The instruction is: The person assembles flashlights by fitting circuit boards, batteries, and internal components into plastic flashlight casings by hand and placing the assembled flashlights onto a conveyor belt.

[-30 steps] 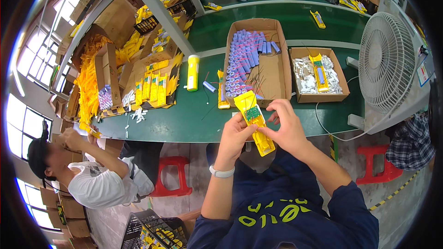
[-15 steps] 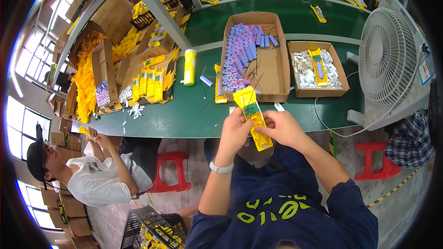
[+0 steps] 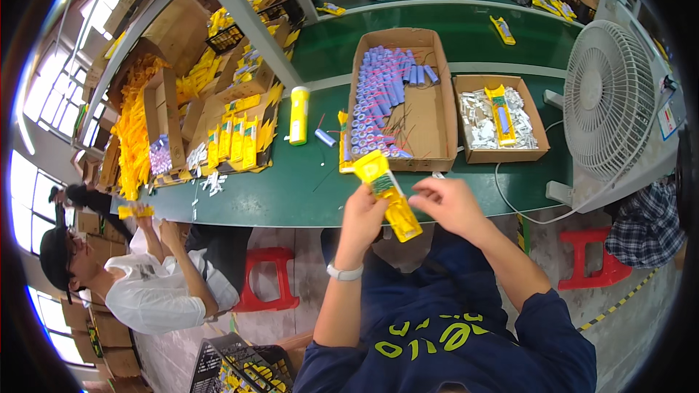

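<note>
My left hand point(image 3: 362, 220) grips a long yellow plastic casing point(image 3: 386, 191) with a green board showing in its open side, held slanted just in front of the green table's near edge point(image 3: 291, 200). My right hand point(image 3: 445, 204) hovers beside the casing's right flank, fingers curled, thumb and forefinger pinched close together near it; whether they hold a small part is too small to tell. Behind the hands stands a long cardboard box point(image 3: 429, 113) packed with purple cylindrical cells point(image 3: 378, 102).
A second box point(image 3: 535, 127) holds white parts and a yellow casing. A yellow tube point(image 3: 298, 115) and finished yellow pieces point(image 3: 233, 142) lie to the left. A white fan point(image 3: 608, 102) stands right. A seated person point(image 3: 145, 276) works at left; red stools point(image 3: 266, 280) below.
The casing has come slightly lower and nearer to me. My right hand has slid off its lower end and now sits beside its right side.
</note>
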### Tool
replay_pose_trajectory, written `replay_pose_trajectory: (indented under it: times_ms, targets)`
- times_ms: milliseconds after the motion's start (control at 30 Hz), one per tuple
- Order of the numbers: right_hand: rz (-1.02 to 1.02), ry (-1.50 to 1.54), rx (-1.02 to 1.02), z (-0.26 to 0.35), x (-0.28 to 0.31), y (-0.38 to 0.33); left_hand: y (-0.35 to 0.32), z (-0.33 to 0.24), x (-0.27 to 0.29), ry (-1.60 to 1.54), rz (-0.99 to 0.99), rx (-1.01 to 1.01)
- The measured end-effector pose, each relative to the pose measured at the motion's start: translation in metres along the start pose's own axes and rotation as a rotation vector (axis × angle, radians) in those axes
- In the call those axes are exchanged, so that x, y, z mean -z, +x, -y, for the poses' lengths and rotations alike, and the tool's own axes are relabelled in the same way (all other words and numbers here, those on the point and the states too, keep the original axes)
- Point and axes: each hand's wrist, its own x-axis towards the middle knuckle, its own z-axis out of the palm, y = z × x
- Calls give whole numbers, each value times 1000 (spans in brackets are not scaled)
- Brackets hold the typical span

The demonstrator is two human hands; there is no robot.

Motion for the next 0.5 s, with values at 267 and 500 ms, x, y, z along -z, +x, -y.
replay_pose_trajectory:
  times_ms: [267, 500]
  targets:
    - [-438, -481, 159, -66, 121, 74, -9, -28, 29, -168, -117, 6]
    - [-140, -394, 277, -12, 46, 155, -17, -37, 42, -179, -200, -57]
